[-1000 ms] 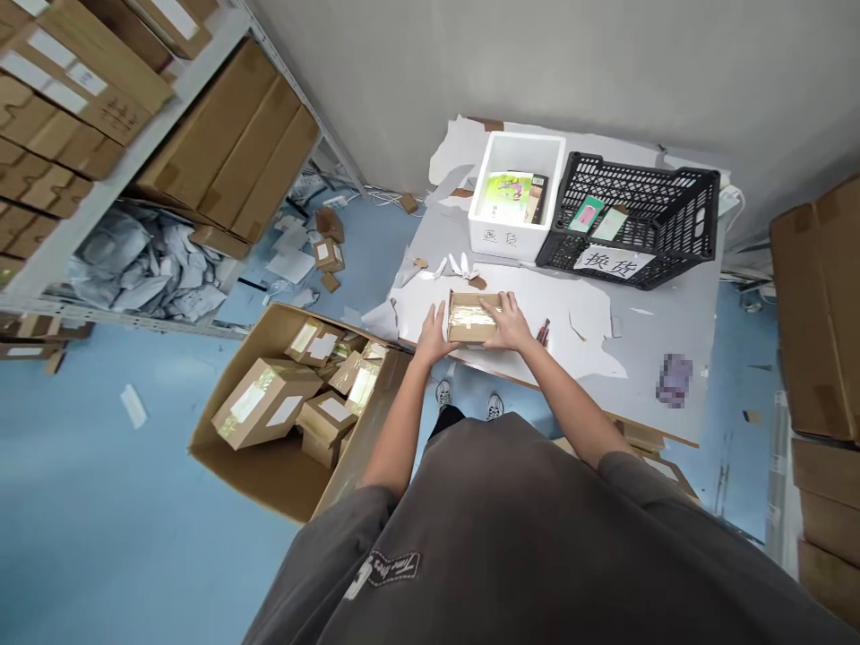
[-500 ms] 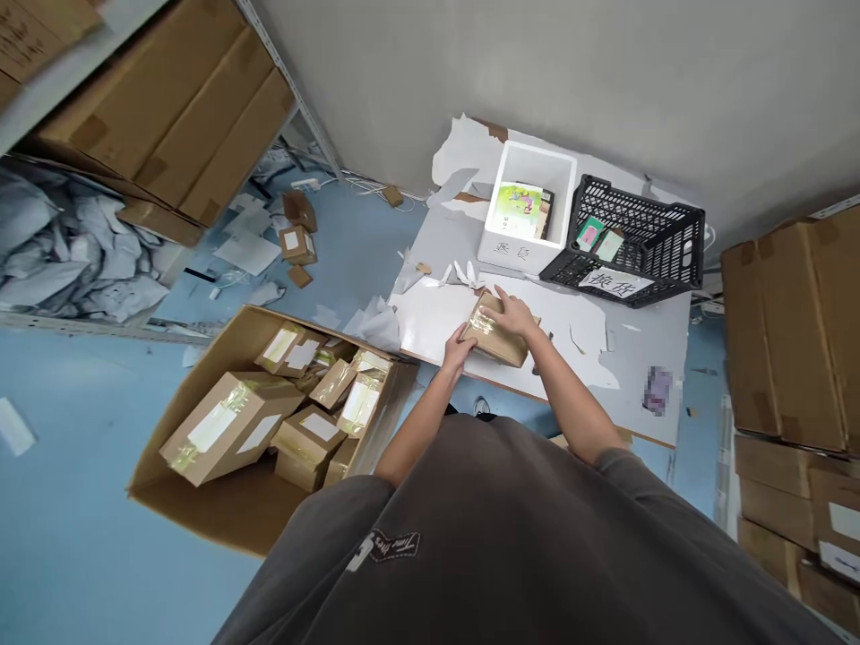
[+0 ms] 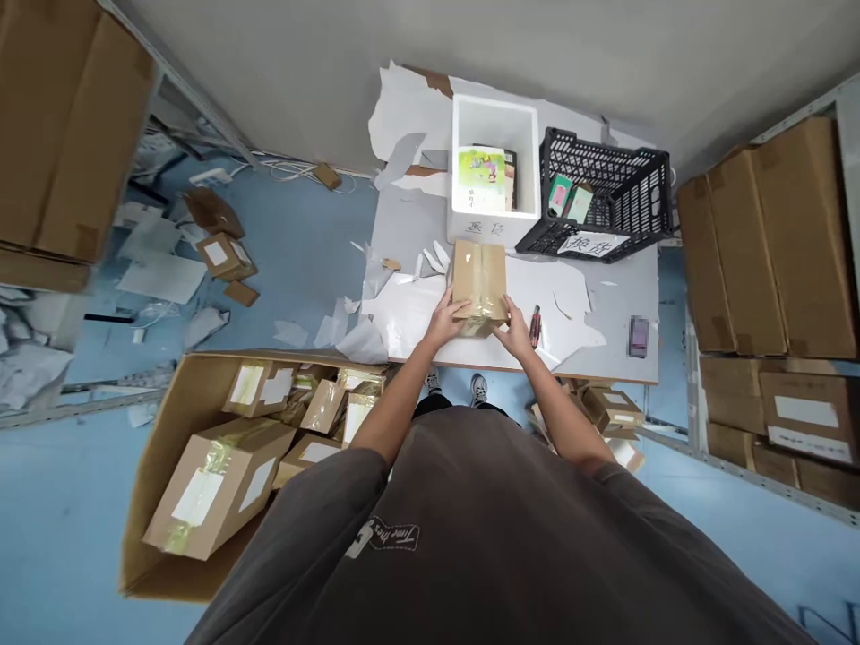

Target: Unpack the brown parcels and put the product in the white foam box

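A taped brown cardboard box (image 3: 479, 278) is between my two hands over the front part of the table. My left hand (image 3: 444, 321) grips its left side near the lower corner. On the opposite side my right hand (image 3: 514, 330) holds the lower right corner. Clear tape runs down the middle of the face turned up to me. To the right of my right hand lies a red and black utility knife (image 3: 536, 327) on the white paper (image 3: 568, 331).
Behind the box stand a white foam box (image 3: 494, 224) with books and a black plastic crate (image 3: 608, 215) with small boxes. A large carton (image 3: 154, 448) of parcels is at my left. Stacked cartons (image 3: 759, 260) line the right. Paper scraps (image 3: 366, 340) litter the table's left edge.
The cardboard box has turned from slanted to straight, its taped face up. My right hand has moved from its top to its right side. The view has shifted right, and the utility knife shows fully.
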Demonstrator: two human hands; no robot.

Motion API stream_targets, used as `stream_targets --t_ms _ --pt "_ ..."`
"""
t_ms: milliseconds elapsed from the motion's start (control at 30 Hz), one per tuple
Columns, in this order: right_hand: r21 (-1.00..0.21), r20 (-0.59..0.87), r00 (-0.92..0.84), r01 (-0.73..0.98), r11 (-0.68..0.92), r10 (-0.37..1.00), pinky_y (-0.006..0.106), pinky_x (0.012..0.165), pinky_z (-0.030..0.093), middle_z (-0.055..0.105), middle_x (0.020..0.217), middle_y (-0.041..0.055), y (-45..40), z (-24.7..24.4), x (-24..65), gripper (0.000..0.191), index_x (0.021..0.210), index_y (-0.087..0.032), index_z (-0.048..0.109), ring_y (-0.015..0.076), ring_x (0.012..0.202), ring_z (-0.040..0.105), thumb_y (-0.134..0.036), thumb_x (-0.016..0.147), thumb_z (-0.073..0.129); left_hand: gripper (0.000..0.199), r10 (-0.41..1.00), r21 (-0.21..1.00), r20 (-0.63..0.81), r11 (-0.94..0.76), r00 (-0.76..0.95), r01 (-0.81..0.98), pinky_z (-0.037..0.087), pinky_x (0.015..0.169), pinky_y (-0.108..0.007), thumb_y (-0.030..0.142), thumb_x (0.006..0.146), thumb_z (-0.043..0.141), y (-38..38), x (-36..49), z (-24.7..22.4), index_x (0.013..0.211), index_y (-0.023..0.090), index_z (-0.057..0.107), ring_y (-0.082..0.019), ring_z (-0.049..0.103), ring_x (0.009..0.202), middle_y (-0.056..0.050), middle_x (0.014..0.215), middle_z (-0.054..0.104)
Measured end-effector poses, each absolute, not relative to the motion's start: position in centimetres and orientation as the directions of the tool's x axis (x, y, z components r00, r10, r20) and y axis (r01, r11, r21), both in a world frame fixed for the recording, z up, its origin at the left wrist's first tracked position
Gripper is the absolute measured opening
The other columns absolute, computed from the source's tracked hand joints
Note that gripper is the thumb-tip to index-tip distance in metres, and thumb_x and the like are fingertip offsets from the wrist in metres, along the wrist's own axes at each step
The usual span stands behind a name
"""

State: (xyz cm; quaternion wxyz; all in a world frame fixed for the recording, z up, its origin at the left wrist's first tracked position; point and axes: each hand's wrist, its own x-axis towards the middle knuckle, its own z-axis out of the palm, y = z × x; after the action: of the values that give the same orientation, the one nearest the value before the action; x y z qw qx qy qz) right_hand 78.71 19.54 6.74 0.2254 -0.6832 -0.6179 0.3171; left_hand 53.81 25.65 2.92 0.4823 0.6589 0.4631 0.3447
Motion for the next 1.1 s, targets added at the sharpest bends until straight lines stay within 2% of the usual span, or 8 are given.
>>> stream_targets --t_ms 167,300,433,567,767,867,1000,1100 --pt "-0.633 -0.315 -0.002 0.745 -0.209 0.949 0.057 0.122 0.054 0.047 0.167 0.0155 18.2 3.3 79.0 0.09 0.177 -0.031 0.042 0.038 0.152 0.056 -0.034 0.092 0.07 0.069 0.934 0.92 -0.192 0.064 0.301 0.386 0.041 0.137 -0.048 0.024 0.093 0.082 21.6 54.1 0.3 0.16 0.026 0.067 -0.034 0.044 0.168 -0.011 0.187 0.033" --pt "-0.603 -0.306 -0.011 0.776 -0.184 0.952 0.058 0.12 0.057 0.04 0.173 0.0185 18.4 2.0 78.8 0.083 0.175 -0.026 0.045 0.0393 0.151 0.058 -0.029 0.094 0.063 0.074 0.94 0.888 -0.261 0.144 0.22 0.438 0.039 0.138 -0.051 0.026 0.094 0.083 20.4 55.0 -0.3 0.165 0.027 0.061 -0.036 0.036 0.172 -0.012 0.186 0.035" --pt "-0.651 -0.249 -0.016 0.743 -0.155 0.968 0.06 0.117 0.058 0.043 0.172 0.0183 18.7 1.3 78.6 0.082 0.173 -0.026 0.047 0.0399 0.15 0.059 -0.028 0.093 0.063 0.076 0.944 0.874 -0.257 0.135 0.207 0.466 0.033 0.141 -0.053 0.028 0.093 0.084 21.0 55.9 0.0 0.165 0.025 0.06 -0.037 0.032 0.174 -0.015 0.181 0.04" --pt "-0.652 -0.21 -0.049 0.751 -0.103 0.977 0.056 0.118 0.058 0.049 0.167 0.0182 19.2 2.7 79.0 0.078 0.173 -0.024 0.047 0.0384 0.149 0.06 -0.03 0.097 0.06 0.075 0.957 0.884 -0.207 0.093 0.203 0.459 0.031 0.141 -0.053 0.03 0.096 0.081 21.1 56.8 2.1 0.167 0.024 0.057 -0.037 0.037 0.171 -0.016 0.179 0.042" --pt "-0.583 -0.099 -0.104 0.812 0.027 0.99 0.058 0.117 0.057 0.06 0.163 0.0175 22.3 9.5 81.5 0.08 0.181 -0.023 0.034 0.0425 0.144 0.062 -0.038 0.105 0.055 0.091 0.985 0.897 -0.102 0.031 0.138 0.441 0.048 0.131 -0.049 0.038 0.097 0.081 21.5 56.8 8.2 0.179 0.031 0.04 -0.037 0.053 0.159 -0.01 0.178 0.048" --pt "-0.546 -0.101 -0.156 0.834 0.076 0.983 0.063 0.116 0.054 0.065 0.159 0.0169 24.3 11.3 82.0 0.078 0.182 -0.023 0.03 0.0444 0.136 0.066 -0.038 0.108 0.051 0.099 0.988 0.866 -0.097 0.024 0.121 0.499 0.046 0.132 -0.052 0.039 0.096 0.082 22.5 57.1 9.7 0.182 0.036 0.033 -0.039 0.052 0.16 -0.006 0.18 0.047" --pt "-0.502 -0.216 -0.114 0.865 -0.01 0.97 0.062 0.115 0.055 0.07 0.15 0.019 26.1 10.4 81.7 0.071 0.179 -0.022 0.04 0.0439 0.131 0.069 -0.035 0.11 0.047 0.089 0.976 0.838 -0.161 0.056 0.148 0.543 0.035 0.138 -0.057 0.037 0.097 0.08 24.2 58.8 8.4 0.178 0.028 0.045 -0.042 0.043 0.165 -0.013 0.176 0.05" --pt "-0.576 -0.207 -0.095 0.817 -0.043 0.974 0.06 0.119 0.054 0.067 0.155 0.018 26.5 9.3 82.1 0.068 0.178 -0.022 0.042 0.0403 0.14 0.065 -0.039 0.112 0.044 0.077 0.972 0.845 -0.191 0.094 0.134 0.526 0.03 0.14 -0.057 0.043 0.099 0.079 25.1 59.1 7.3 0.171 0.025 0.056 -0.042 0.037 0.169 -0.015 0.179 0.046"
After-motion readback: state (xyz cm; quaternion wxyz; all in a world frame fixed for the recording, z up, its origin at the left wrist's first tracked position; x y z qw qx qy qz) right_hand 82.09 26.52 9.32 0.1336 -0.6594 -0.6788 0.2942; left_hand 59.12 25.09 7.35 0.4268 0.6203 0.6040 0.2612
